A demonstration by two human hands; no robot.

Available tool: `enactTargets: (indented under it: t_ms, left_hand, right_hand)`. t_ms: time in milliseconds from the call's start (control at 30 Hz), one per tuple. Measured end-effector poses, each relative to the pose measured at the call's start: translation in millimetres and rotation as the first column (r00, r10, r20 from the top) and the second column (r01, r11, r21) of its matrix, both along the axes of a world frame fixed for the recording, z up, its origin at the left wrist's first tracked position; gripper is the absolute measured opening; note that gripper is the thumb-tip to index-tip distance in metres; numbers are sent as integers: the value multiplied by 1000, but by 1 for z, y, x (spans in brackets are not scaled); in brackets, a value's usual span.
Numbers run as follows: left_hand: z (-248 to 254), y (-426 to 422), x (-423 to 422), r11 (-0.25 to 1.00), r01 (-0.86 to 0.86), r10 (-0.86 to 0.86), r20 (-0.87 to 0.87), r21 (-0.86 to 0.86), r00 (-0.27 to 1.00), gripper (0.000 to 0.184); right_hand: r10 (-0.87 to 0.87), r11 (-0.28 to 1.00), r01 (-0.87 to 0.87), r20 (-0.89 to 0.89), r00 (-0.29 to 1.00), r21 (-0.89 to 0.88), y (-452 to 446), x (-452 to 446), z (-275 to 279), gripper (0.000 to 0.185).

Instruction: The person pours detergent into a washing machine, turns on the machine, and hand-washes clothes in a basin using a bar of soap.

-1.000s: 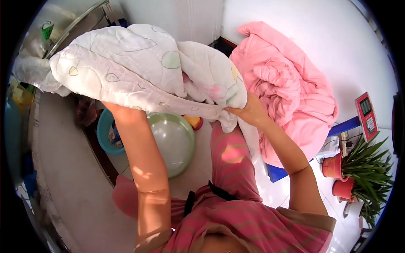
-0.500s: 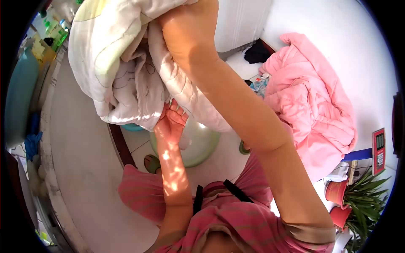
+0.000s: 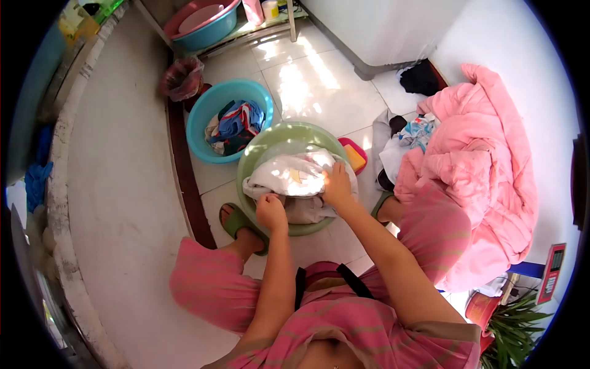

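Note:
A white patterned quilt (image 3: pixel 286 174) lies bunched in a pale green basin (image 3: pixel 249 155) on the floor between my feet. At the quilt's near left edge is my left hand (image 3: pixel 271 211), its fingers curled closed on the fabric. My right hand (image 3: pixel 337 186) rests on the quilt's right side, fingers stretched out and slightly apart over the cloth. Bright sun patches cover parts of the fabric. Folds hide whatever lies beneath them in the basin.
A blue basin (image 3: pixel 194 136) of dark and blue clothes stands beyond the green one. To the right, a pink quilt (image 3: pixel 470 163) is heaped near small clothes (image 3: pixel 418 132). A yellow sponge (image 3: pixel 354 158) sits beside the green basin. A low wall (image 3: pixel 123 154) runs along the left.
The white quilt, held up high before, is now down in the green basin. Both hands have come down with it, and my view has shifted, showing the blue basin and floor.

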State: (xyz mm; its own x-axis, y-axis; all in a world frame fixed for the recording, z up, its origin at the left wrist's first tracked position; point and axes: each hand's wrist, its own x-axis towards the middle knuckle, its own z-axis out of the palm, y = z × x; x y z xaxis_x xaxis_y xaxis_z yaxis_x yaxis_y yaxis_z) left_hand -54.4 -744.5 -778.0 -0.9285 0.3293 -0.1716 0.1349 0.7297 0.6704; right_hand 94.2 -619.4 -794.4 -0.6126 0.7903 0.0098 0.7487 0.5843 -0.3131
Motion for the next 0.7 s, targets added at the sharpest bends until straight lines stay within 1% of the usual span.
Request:
enactTargets:
  t_ms: [33, 67, 133, 167, 200, 233, 267, 300, 367, 400, 500, 533, 567, 600, 633, 667, 700]
  left_hand:
    - [7, 6, -11, 997, -22, 35, -162, 80, 986, 27]
    - [12, 12, -25, 987, -31, 81, -319, 160, 944, 32]
    - [31, 32, -43, 982, 139, -58, -509, 124, 859, 42]
    - [24, 42, -46, 984, 133, -56, -508, 116, 859, 42]
    - [8, 53, -46, 961, 255, -277, -439, -111, 855, 45]
    - [-11, 60, -49, 869, 378, -474, -319, -318, 821, 49]
    - [-38, 59, -52, 822, 452, -547, -262, -346, 795, 53]
    - [-45, 60, -52, 820, 454, -549, -258, -348, 795, 53]
    - [-62, 63, -48, 691, 503, -664, -179, -519, 726, 52]
    - [-71, 63, -46, 704, 496, -668, -237, -508, 706, 52]
    - [-98, 66, -49, 687, 539, -691, -209, -488, 692, 55]
    - [-88, 77, -50, 682, 541, -692, -193, -492, 696, 55]
    - [-77, 90, -53, 505, 593, -713, 84, -627, 696, 57]
    - [-72, 98, -55, 295, 653, -650, 355, -697, 672, 60]
    - [-105, 89, -58, 284, 660, -642, 373, -695, 670, 60]
    - [-156, 68, -58, 522, 670, -689, 201, -528, 696, 60]
    - [-186, 56, -57, 699, 651, -676, 23, -296, 737, 61]
  right_hand:
    - [103, 985, -106, 25, 994, 138, -2, -1, -5, 59]
    - [111, 985, -113, 23, 994, 132, -4, -8, -4, 59]
    - [150, 987, -159, 189, 970, 33, -11, -26, 13, 75]
    - [158, 986, -166, 188, 969, 25, -11, -28, 2, 75]
    - [113, 993, -108, 122, 986, -49, -11, -32, -12, 83]
    - [60, 991, -53, 59, 996, -126, -11, -34, -29, 91]
    - [84, 984, -60, 137, 987, -170, -10, -33, -43, 98]
    - [82, 983, -58, 138, 987, -174, -9, -35, -50, 98]
    - [133, 979, -100, 191, 972, -175, -8, -37, -66, 100]
    - [147, 976, -114, 173, 974, -186, -6, -37, -74, 100]
    - [175, 972, -139, 188, 966, -192, 0, -40, -98, 100]
    - [181, 968, -140, 194, 964, -207, 3, -43, -104, 100]
    - [195, 967, -144, 250, 948, -210, 6, -46, -110, 99]
    - [211, 965, -148, 304, 929, -216, 8, -50, -112, 98]
    - [219, 961, -148, 310, 925, -235, 12, -55, -106, 98]
    - [253, 928, -117, 367, 895, -354, 19, -61, -92, 93]
    - [292, 883, -74, 417, 861, -464, 23, -65, -89, 87]
